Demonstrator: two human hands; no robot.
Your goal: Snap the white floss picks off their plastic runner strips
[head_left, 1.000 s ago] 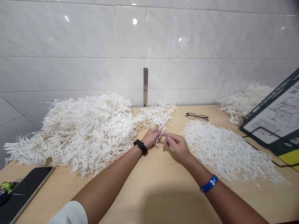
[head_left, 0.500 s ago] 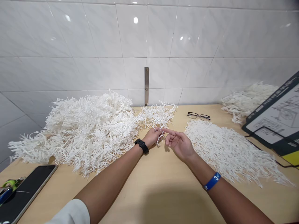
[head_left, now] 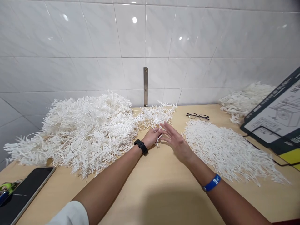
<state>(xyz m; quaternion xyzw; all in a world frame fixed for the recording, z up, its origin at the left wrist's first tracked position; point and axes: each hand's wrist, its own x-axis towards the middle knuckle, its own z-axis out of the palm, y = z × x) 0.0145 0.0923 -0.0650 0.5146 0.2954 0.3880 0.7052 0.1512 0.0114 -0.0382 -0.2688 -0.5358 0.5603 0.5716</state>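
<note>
My left hand (head_left: 151, 137), with a black watch at its wrist, is closed on a small bunch of white branched strands (head_left: 157, 142). Close on its right, my right hand (head_left: 176, 142) has its fingers stretched out and apart, the tips near the strands. A large heap of white strands (head_left: 89, 131) lies left of my hands. A smaller loose clump (head_left: 159, 115) reaches behind them. On the right, more white strands (head_left: 229, 150) lie in a flatter layer.
Black-framed glasses (head_left: 197, 116) rest behind the flat layer. A dark printed bag or box (head_left: 276, 115) leans at the right, before another white pile (head_left: 246, 98). A phone (head_left: 28, 190) and keys (head_left: 8, 189) lie front left. A metal strip (head_left: 145, 86) stands against the tiled wall.
My right hand has opened from a pointing shape with curled fingers to spread fingers. My left hand keeps its hold on the strands. The view has shifted slightly.
</note>
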